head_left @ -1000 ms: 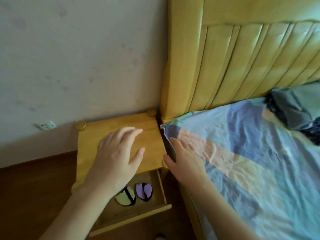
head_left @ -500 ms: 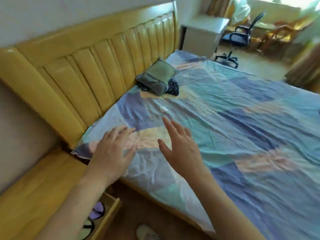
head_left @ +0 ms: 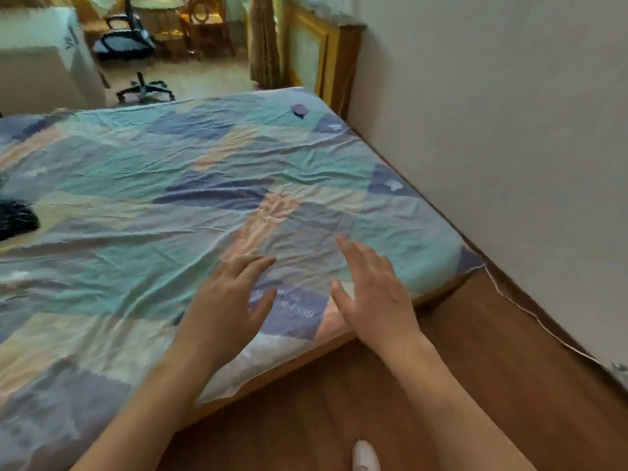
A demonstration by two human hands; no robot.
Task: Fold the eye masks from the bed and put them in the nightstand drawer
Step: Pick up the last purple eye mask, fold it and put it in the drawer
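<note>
Soft, even daylight, brightest at the far doorway (head_left: 176,45). Faint shadows under the hands on the bed (head_left: 136,205). Motion blur throughout, smeary compression, wide-angle bending along the wall (head_left: 509,113) edge.

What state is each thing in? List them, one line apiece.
left hand: open, empty, fingers spread over the bed sheet.
right hand: open, empty, flat above the sheet.
bed sheet: spread out, wrinkled.
purple eye mask: lying near the bed's far corner, not yet picked up; too small to tell if folded.
dark clothing: bunched at the left edge.
</note>
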